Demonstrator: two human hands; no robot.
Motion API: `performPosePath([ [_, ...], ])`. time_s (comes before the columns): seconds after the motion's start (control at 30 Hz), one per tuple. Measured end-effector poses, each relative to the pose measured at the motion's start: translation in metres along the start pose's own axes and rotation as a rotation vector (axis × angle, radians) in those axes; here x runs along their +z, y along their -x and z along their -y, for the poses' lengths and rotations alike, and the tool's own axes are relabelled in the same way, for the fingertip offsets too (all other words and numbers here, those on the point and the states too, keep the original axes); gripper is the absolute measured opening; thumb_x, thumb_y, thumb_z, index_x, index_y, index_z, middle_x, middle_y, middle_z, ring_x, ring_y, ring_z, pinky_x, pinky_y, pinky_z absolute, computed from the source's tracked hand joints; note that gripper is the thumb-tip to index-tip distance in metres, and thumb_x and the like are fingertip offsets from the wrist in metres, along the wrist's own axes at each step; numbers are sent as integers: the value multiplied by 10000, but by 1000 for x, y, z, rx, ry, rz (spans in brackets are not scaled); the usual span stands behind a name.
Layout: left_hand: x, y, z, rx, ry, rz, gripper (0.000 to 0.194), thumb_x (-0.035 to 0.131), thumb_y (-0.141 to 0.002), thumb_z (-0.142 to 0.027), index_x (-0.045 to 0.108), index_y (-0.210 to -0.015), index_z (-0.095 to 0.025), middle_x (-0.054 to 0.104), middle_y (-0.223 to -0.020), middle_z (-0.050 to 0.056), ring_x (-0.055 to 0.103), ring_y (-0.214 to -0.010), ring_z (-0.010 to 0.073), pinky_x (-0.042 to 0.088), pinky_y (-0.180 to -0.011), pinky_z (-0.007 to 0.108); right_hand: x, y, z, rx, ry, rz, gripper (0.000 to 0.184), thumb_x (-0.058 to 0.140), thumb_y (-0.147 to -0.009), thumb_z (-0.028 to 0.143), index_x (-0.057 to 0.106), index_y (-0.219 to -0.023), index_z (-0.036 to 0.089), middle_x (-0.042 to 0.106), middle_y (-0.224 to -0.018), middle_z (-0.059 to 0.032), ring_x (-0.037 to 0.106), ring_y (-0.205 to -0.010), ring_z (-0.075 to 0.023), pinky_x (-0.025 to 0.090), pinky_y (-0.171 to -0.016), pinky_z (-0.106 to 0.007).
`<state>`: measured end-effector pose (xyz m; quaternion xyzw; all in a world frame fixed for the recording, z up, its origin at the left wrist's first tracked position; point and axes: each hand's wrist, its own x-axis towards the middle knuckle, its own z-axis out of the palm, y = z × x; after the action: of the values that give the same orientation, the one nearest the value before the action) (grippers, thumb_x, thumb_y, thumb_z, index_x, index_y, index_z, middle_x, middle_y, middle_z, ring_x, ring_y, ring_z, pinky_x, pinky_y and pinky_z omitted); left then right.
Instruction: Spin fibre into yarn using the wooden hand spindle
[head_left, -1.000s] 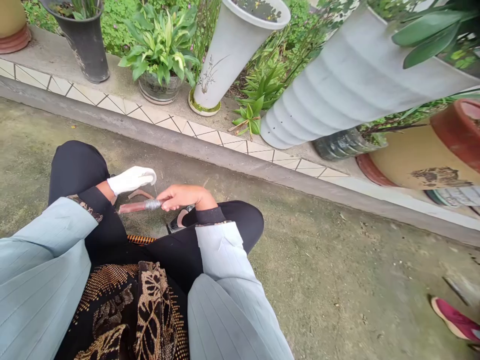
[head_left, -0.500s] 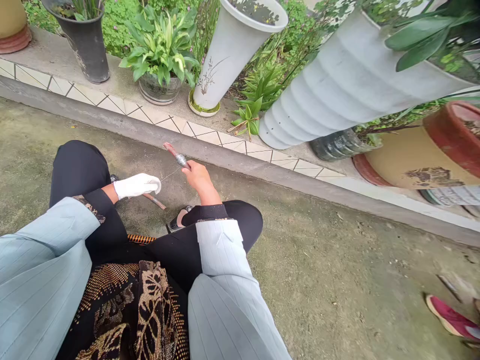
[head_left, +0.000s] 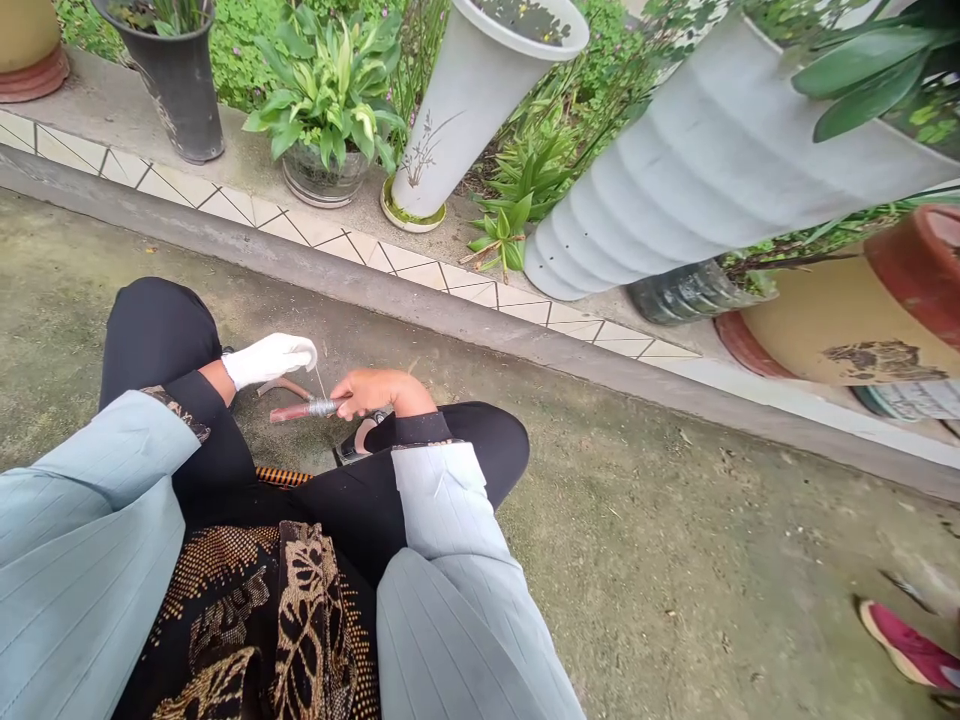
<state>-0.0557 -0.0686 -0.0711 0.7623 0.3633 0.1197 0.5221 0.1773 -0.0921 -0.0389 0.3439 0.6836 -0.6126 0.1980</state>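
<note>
My right hand (head_left: 367, 392) is wrapped round a reddish-brown stick (head_left: 289, 412) with a silvery strand wound round its middle. The stick points left, lying nearly level. My left hand (head_left: 271, 360), in a white glove, is closed on a thin strand (head_left: 321, 380) that runs taut down to the silvery winding (head_left: 322, 407). Its fingertips are curled, so the strand's end is hidden. Just under the glove shows a thin brownish piece (head_left: 285, 384); I cannot tell whether it is held or lies on the ground.
Beyond my knees runs a low tiled ledge (head_left: 330, 240) bearing a black pot (head_left: 176, 90), a leafy potted plant (head_left: 326, 110), a tall white pot (head_left: 457, 120), a ridged white pot (head_left: 660, 180) and a tan-and-red pot (head_left: 840, 300). Another person's red shoe (head_left: 900, 640) is at lower right.
My right hand has turned the stick from pointing up and left to nearly level, and brought it lower and nearer. The strand now hangs more steeply from the gloved hand.
</note>
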Motion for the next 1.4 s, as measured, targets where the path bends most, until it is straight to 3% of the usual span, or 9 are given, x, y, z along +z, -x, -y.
performPosePath([
  [0.1, 6, -2, 4, -54, 157, -10, 282, 519, -871, -381, 617, -813, -123, 534, -650, -4, 415, -537, 78, 346, -519, 194, -2, 17, 3, -293, -215, -189, 147, 635, -774, 277, 632, -837, 145, 584, -702, 24, 478, -595, -81, 383, -575, -208],
  [0.2, 14, -3, 8, -83, 295, 28, 295, 517, -897, -405, 612, -837, -132, 463, -574, -23, 393, -500, 78, 326, -475, 184, -6, 25, -1, -401, -410, -653, 199, 629, -761, 332, 595, -817, 145, 546, -700, 23, 451, -585, -76, 362, -548, -203],
  [0.43, 15, -4, 3, -21, 246, 98, 351, 478, -924, -449, 614, -835, -138, 450, -569, -29, 367, -483, 75, 288, -469, 192, -22, 10, -29, -75, -419, -1193, 128, 545, -805, 285, 573, -814, 161, 557, -694, 10, 456, -565, -96, 365, -551, -225],
  [0.57, 11, 1, -8, 45, 73, 126, 358, 484, -904, -441, 637, -822, -127, 555, -669, -2, 424, -568, 86, 344, -566, 206, -26, 1, -31, 268, -53, -1113, 189, 533, -865, 285, 651, -945, 161, 675, -856, -61, 583, -738, -170, 409, -658, -272],
  [0.7, 9, 5, -10, 6, -74, 81, 347, 449, -898, -417, 647, -839, -138, 624, -757, 10, 500, -654, 111, 381, -662, 220, -19, -13, -18, 463, 314, -704, 302, 496, -917, 276, 651, -1138, 142, 671, -1147, -167, 618, -977, -247, 403, -729, -306],
  [1.0, 2, -1, 2, -20, -211, -56, 356, 430, -890, -420, 651, -861, -143, 659, -803, 30, 555, -707, 143, 414, -714, 253, -2, -8, -3, -26, 13, 7, 76, 616, -795, 210, 651, -814, 145, 621, -701, 6, 499, -575, -88, 386, -566, -213],
  [1.13, 10, -6, 9, -71, 219, -119, 369, 549, -841, -474, 639, -914, -123, 512, -603, -18, 436, -533, 97, 375, -525, 216, -8, 16, -2, -329, -274, -322, 203, 639, -766, 323, 618, -858, 143, 539, -663, 41, 448, -568, -76, 375, -562, -203],
  [1.23, 19, -9, 13, -76, 521, -170, 418, 581, -841, -527, 628, -941, -124, 407, -552, -54, 358, -467, 71, 323, -447, 194, -11, 23, -3, -341, -396, -658, 224, 642, -742, 347, 586, -818, 144, 511, -644, 42, 434, -557, -75, 358, -539, -202],
  [1.4, 29, -11, 19, -51, 774, -302, 400, 635, -831, -507, 610, -960, -130, 432, -547, -63, 345, -434, 55, 328, -435, 191, -11, 17, -8, -340, -558, -834, 213, 620, -752, 353, 530, -735, 161, 522, -664, 28, 420, -541, -65, 325, -504, -193],
])
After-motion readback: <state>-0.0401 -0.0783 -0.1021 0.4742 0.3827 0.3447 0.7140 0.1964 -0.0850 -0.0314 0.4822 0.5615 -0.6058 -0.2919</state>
